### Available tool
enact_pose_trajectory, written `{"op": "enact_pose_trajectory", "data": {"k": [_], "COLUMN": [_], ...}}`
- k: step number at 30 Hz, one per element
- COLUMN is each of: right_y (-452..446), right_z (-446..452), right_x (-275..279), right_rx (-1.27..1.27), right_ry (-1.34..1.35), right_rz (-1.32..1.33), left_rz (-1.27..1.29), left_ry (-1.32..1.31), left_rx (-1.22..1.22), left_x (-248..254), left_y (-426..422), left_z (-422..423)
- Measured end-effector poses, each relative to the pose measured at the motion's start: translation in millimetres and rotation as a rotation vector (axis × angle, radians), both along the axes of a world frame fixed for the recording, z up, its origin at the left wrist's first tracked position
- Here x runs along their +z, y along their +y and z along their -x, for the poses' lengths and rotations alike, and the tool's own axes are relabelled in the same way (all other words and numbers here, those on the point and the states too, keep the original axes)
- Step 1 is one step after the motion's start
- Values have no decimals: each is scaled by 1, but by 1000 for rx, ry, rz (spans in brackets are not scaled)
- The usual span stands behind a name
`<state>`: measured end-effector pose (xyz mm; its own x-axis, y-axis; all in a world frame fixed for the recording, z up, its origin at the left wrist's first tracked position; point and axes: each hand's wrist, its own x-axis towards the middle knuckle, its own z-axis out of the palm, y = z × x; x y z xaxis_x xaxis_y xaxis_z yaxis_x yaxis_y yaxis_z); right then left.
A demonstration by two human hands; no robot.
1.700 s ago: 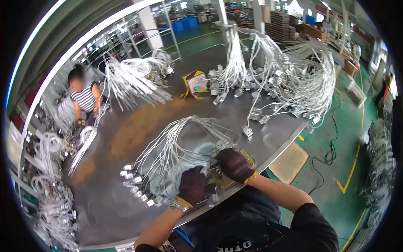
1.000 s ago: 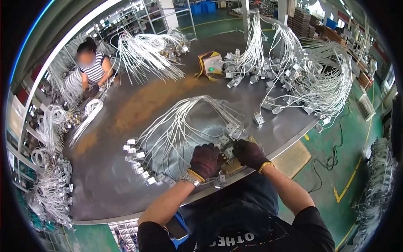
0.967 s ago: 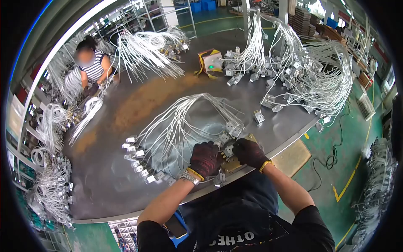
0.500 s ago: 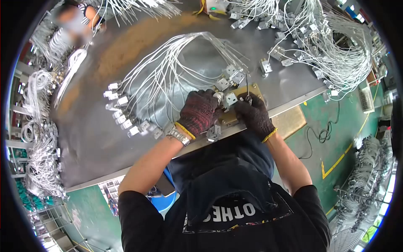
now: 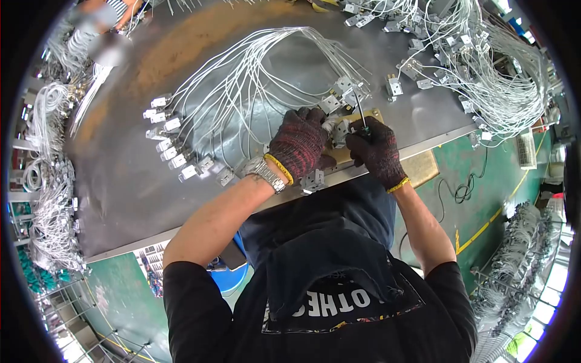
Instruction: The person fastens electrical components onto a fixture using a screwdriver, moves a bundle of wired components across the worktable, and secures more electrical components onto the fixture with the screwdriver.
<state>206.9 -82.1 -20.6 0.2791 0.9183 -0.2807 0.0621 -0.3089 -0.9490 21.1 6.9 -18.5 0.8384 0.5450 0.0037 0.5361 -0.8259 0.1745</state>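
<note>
My left hand [image 5: 298,144], in a dark red-and-black knit glove, is closed at the near side of a small metal bracket fitting [image 5: 341,132]. Its fingertips are partly hidden there. The fitting rests on a brass-coloured plate [image 5: 376,115] at the table's front edge. My gloved right hand [image 5: 376,148] is wrapped round a screwdriver [image 5: 361,109], whose thin shaft points up and away from the fitting. Beyond them lies a cluster of similar fittings [image 5: 346,86] on white wires [image 5: 257,51]. A loose metal fitting [image 5: 313,181] sits by my left wrist.
More wired fittings [image 5: 175,160] lie in a row on the left of the metal table [image 5: 121,206]. Large wire bundles [image 5: 508,97] cover the far right, and others [image 5: 51,199] hang along the left. Another person [image 5: 124,12] is at the far left.
The screwdriver has swung from nearly upright to a tilt, its tip still pointing away from me. My right hand has shifted slightly right, and the left hand has turned over the fitting. The view has shifted.
</note>
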Motion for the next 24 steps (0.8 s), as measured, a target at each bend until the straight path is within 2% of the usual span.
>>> {"op": "enact_pose_trajectory", "data": {"k": [4,11,13,14,16,17,19,22,24], "right_y": [0,-2,-3,-5,-8,-9,-10,-14,-16], "right_z": [-2,-1,-3,-4,0,0,1,-1,-1], "right_x": [-2,-5,-12,-14,-12,-9,-4,-6,-21], "right_rx": [27,46,105,101,162,155,196,193,182], "right_ry": [-43,-193,-365,-367,-626,-630,-714,-677,-644], "right_rz": [-15,-22,-130,-128,-323,-318,-316,-302,-315], "left_rz": [13,-6,32,33,19,22,0,13,27], "left_ry": [75,52,40,38,46,43,-134,-257,-246], "left_rx": [-1,2,-12,-16,31,23,51,71,57], "left_x": [0,-2,0,0,-3,-5,-17,-35,-33], "left_y": [0,-2,-2,-2,-2,-2,1,7,5], "left_z": [-1,1,2,1,-2,-3,-4,-8,-6]}}
